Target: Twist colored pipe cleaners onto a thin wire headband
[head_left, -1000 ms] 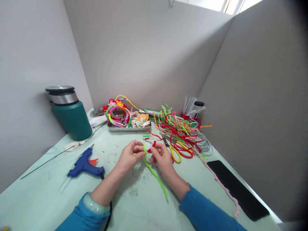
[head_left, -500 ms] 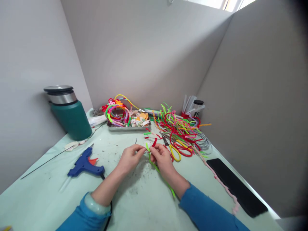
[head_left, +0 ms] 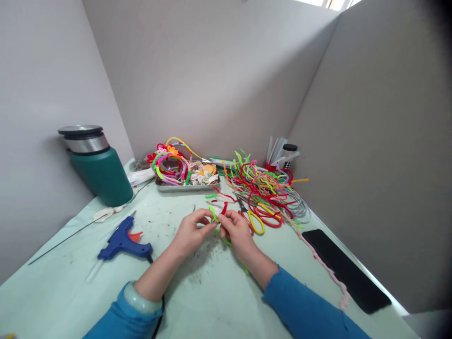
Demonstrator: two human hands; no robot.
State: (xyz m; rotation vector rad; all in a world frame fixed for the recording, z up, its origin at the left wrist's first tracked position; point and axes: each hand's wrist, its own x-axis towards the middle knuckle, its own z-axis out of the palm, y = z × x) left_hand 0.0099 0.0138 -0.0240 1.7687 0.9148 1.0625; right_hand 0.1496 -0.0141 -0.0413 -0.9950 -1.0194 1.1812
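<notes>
Here, two bare hands meet above the middle of one pale green table cover (head_left: 70, 292). The left hand (head_left: 190, 231) and the right hand (head_left: 237, 231) each close thumb and forefinger on one lime-green fuzzy chenille stem (head_left: 213, 213). Both pinches are tight, and the fingertips nearly touch. The stem loops up between the hands, and its tail runs down under the right wrist. One short red chenille piece (head_left: 224, 207) stands up just beside the right fingertips; whether they also clamp it cannot be told.

To the left lies one blue plastic glue gun (head_left: 122, 241), well apart from the hands. Beyond it are one thin dark wire (head_left: 67, 238) and one teal insulated flask with a steel lid (head_left: 100, 172). At the back rests one shallow steel tray (head_left: 187, 187) holding paper scraps and coiled stems. Right of it spreads one tangled heap of red, green and orange chenille stems (head_left: 264, 188). One pair of yellow-handled scissors (head_left: 254, 223) lies at its near edge, near the right hand. Far right are one long pink chenille stem (head_left: 326, 272) and one flat black slab (head_left: 348, 269), side by side.
</notes>
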